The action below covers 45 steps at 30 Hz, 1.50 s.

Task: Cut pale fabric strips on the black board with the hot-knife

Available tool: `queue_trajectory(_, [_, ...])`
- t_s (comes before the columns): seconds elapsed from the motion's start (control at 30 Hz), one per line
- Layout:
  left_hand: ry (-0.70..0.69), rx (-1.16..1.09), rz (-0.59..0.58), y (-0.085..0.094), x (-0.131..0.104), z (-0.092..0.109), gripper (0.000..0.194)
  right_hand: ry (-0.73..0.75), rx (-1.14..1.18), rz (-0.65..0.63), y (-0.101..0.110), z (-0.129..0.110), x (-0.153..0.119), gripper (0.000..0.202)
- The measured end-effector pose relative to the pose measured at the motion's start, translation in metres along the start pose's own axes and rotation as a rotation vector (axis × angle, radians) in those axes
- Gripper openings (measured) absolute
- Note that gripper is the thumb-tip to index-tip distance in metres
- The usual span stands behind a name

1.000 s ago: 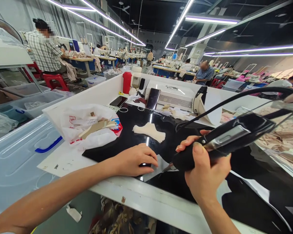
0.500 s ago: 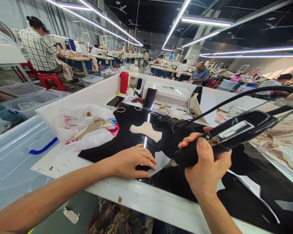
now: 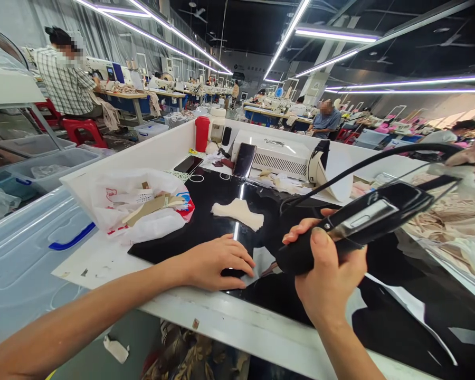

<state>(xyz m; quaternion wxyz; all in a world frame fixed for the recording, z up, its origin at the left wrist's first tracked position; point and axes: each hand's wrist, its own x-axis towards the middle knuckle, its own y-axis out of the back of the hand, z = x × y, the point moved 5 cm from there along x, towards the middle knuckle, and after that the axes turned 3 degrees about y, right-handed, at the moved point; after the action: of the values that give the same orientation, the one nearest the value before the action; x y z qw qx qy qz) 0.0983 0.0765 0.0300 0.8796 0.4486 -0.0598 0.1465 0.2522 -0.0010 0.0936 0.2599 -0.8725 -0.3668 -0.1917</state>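
Note:
My left hand rests palm down near the front edge of the glossy black board. Its fingers are loosely spread, with the tips at a light grey patch, either a thin sheet or a reflection. Raised above the board, my right hand wraps round a black corded handheld tool with a silver inset panel; its exact kind is unclear. The tool's far end points up and right. Beyond my left hand lies a cream cloth piece, touched by neither hand.
A white plastic bag with scraps lies at the left. Behind are a phone, a white ventilated box and a red container. Beige material is heaped at the right. A thick black cable arches over the board.
My right hand and the black tool have shifted slightly left and a little down. The left hand stays in the same place on the board.

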Motion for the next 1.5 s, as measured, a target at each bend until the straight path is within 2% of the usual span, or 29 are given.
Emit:
queue_trajectory(0.13, [-0.001, 0.003, -0.006, 0.000, 0.000, 0.000, 0.020, -0.001, 0.049, 0.005, -0.003, -0.002, -0.004, 0.040])
queue_trajectory(0.33, [-0.010, -0.003, 0.004, 0.002, 0.000, 0.002, 0.020, -0.038, -0.014, -0.043, -0.005, 0.001, -0.009, 0.037])
queue_trajectory(0.57, [-0.027, 0.002, 0.010, 0.001, 0.000, 0.001, 0.021, -0.034, 0.102, -0.041, -0.010, -0.002, -0.014, 0.039])
queue_trajectory(0.8, [-0.044, 0.011, 0.021, 0.003, 0.000, 0.004, 0.017, -0.084, 0.090, -0.086, -0.013, 0.001, -0.020, 0.035])
queue_trajectory(0.9, [-0.063, -0.006, 0.052, 0.006, -0.001, 0.005, 0.011, -0.061, 0.094, -0.054, -0.007, -0.004, -0.011, 0.038])
queue_trajectory(1.03, [-0.091, 0.005, 0.068, 0.008, -0.002, 0.007, 0.012, 0.037, 0.045, 0.080, 0.012, -0.012, 0.006, 0.038])
queue_trajectory(1.13, [-0.078, 0.023, -0.002, 0.006, -0.003, 0.008, 0.026, 0.064, 0.008, 0.140, 0.025, -0.012, 0.014, 0.036])
queue_trajectory(1.23, [-0.068, 0.042, -0.058, 0.004, -0.003, 0.008, 0.034, 0.078, -0.006, 0.136, 0.032, -0.009, 0.015, 0.036])
queue_trajectory(1.5, [-0.049, 0.052, -0.074, 0.003, -0.003, 0.006, 0.034, 0.087, -0.048, 0.064, 0.030, -0.004, 0.008, 0.039])
